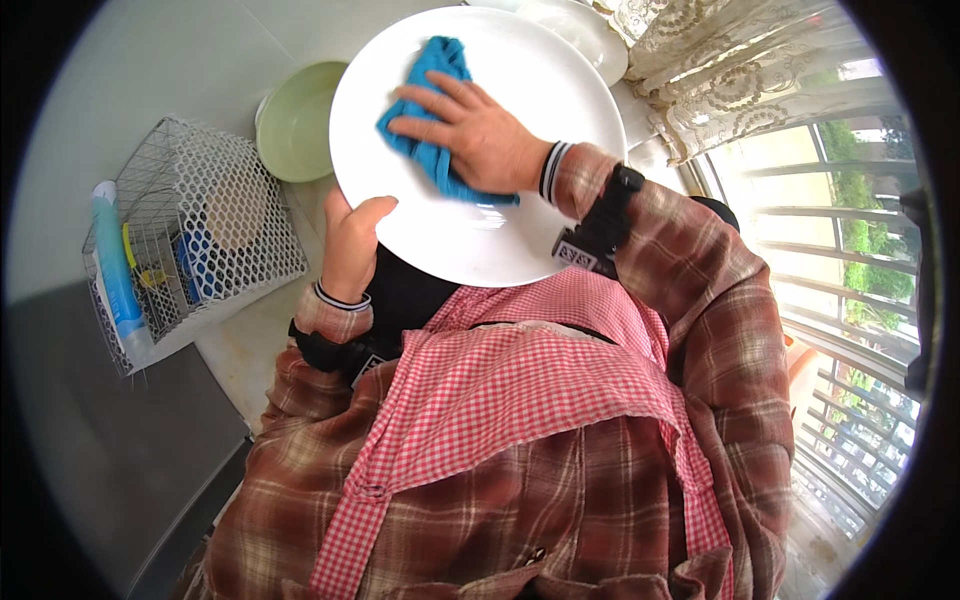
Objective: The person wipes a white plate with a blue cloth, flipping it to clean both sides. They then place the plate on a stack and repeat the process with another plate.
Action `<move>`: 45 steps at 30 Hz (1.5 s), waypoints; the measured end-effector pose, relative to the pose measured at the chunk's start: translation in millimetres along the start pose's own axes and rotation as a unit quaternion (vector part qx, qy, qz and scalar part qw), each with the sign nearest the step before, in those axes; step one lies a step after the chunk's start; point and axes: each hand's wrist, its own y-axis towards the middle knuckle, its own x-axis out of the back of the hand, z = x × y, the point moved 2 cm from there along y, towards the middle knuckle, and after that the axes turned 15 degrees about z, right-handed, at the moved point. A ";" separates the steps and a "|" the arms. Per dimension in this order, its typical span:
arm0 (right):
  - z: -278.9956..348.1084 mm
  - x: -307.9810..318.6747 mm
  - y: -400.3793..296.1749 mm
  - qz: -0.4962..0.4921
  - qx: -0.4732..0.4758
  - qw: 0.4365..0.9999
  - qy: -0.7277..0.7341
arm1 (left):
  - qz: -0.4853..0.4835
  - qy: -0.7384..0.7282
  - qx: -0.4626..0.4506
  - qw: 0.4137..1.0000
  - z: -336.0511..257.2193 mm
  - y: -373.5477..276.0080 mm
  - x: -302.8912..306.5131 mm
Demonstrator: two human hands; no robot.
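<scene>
A large round white plate (547, 82) is held up in front of me, its smooth inner face turned towards me. My left hand (352, 240) grips the lower left rim, the thumb lying over the face and the other fingers hidden behind. Pressed to the plate's inner face is a crumpled blue cloth (431, 166). My right hand (480, 139) lies over this cloth with spread fingers, holding it against the plate left of the middle.
A light green basin (300, 135) stands left of the plate. Nearer left is a wire basket (225, 262) holding several items, with a blue tube (116, 255) at its outer side. White dishes (581, 34) sit behind the plate. A lace curtain (720, 82) and barred window (832, 217) line the right.
</scene>
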 end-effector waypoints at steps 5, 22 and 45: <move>-46.4 -3.1 -9.1 0.011 -0.128 0.991 -0.024 | -0.009 0.002 -0.006 1.000 0.5 -1.2 3.1; -39.2 -7.0 17.4 -0.024 -0.097 0.995 -0.004 | 0.042 0.045 -0.022 0.998 -5.2 1.7 9.9; -4.6 15.1 -28.2 0.006 0.072 0.993 0.096 | 0.001 0.024 -0.010 1.000 3.7 -3.7 15.8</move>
